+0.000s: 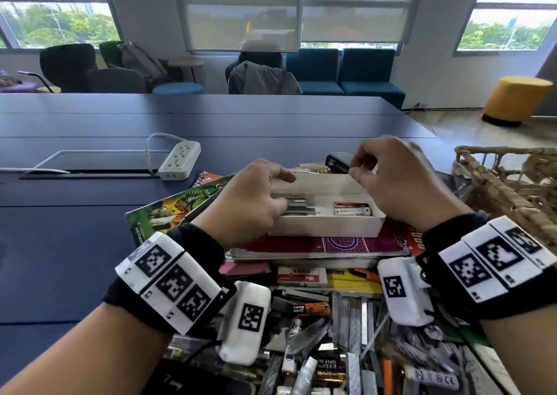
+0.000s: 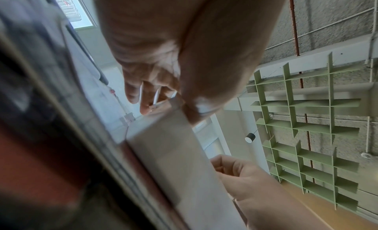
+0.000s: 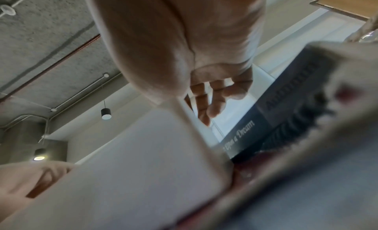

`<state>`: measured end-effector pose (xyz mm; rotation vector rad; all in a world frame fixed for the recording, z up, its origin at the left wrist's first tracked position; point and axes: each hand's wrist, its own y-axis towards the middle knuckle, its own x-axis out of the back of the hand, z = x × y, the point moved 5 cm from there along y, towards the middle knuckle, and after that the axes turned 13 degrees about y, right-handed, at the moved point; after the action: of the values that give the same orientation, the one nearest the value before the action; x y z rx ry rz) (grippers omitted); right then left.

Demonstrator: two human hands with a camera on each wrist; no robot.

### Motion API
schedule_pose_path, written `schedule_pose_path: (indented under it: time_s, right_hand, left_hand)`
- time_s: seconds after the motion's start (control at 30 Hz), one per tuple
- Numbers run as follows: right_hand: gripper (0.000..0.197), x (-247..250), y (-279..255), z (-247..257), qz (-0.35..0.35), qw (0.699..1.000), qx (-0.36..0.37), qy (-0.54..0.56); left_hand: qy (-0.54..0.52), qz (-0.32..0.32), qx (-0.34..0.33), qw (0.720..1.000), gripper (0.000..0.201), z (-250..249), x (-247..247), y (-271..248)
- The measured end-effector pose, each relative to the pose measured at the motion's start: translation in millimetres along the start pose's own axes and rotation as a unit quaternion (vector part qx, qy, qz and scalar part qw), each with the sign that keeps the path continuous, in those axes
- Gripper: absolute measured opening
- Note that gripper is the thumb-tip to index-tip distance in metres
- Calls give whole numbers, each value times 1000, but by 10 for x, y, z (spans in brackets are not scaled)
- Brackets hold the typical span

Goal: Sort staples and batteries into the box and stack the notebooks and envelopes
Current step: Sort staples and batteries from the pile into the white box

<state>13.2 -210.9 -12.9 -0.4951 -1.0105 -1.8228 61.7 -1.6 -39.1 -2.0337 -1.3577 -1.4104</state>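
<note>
A white box (image 1: 325, 224) sits on a maroon notebook (image 1: 316, 245). Grey staple strips (image 1: 301, 209) lie in its left end and two batteries (image 1: 352, 209) in its right. My left hand (image 1: 256, 197) reaches into the left end, its fingers (image 2: 132, 94) curled onto the strips and its thumb over the rim. My right hand (image 1: 391, 180) hovers over the far right corner, thumb and forefinger pinched together; I see nothing plainly between them. Its curled fingers (image 3: 216, 104) show above the box (image 3: 143, 152). Loose staple strips and batteries (image 1: 346, 328) are heaped near me.
A green picture notebook (image 1: 168, 210) and a spiral pad lie left of the box, and a dark book (image 1: 339, 161) behind it. An eraser pack (image 1: 301, 275) lies in front. A wicker basket (image 1: 512, 189) stands at the right, a power strip (image 1: 179, 161) at the left.
</note>
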Motion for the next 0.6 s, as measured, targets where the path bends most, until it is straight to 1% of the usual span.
schedule_pose_path:
  time_s: [0.07,0.13,0.23,0.3,0.37,0.5,0.6]
  right_hand:
    - [16,32,-29,48,-2,1000,15,20]
    - [17,47,-69,117,19,999,24,36]
    - [22,-15,-149,274,104,992,40,51]
    - [23,-97,-180,348,167,985,44,26]
    - [22,-182,-185,335,212,976,46,7]
    - [23,-251,-155,281,246,968,15,-35]
    - [25,-250,-139,301,263,961,6,-81]
  left_hand:
    - [9,4,0,1000,35,-6,1,-9]
    - [15,6,-2,1000,31,-10,0,-8]
    - [15,14,0,1000,27,-20,-13,2]
    - [17,16,2,1000,27,-18,-18,5]
    - [19,15,1,1000,26,-21,-17,4]
    - [29,12,5,1000,23,-19,-15,7]
    - [28,14,6,999,23,-32,-10,7]
